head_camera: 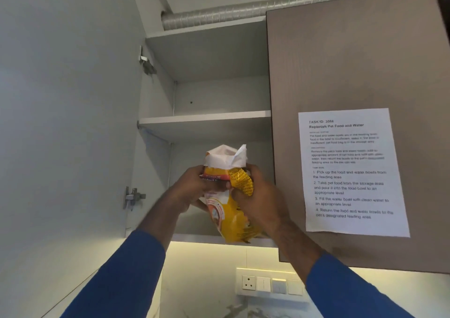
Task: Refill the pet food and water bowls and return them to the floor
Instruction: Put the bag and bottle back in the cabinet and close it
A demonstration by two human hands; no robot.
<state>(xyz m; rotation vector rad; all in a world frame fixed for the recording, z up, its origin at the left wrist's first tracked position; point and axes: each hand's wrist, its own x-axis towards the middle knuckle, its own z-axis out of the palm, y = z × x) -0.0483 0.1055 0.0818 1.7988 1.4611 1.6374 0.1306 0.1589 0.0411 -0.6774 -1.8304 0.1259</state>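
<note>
While both hands clasp it, the left hand wraps the upper left side of the pet food bag and the right hand grips its crumpled upper right. Bag stands near-upright, long axis vertical, torn top open, base at the front lip of the bottom cabinet shelf. Both hands equally near. Judgement: bag either going into or coming out of the cabinet; cannot tell which.

The yellow food bag is showing glossy, crinkled plastic with a white matt lining at its open top. The cupboard door is looking matt, brown and faintly grained, carrying a sheet of white paper. The hinges are gleaming as shiny metal.
</note>
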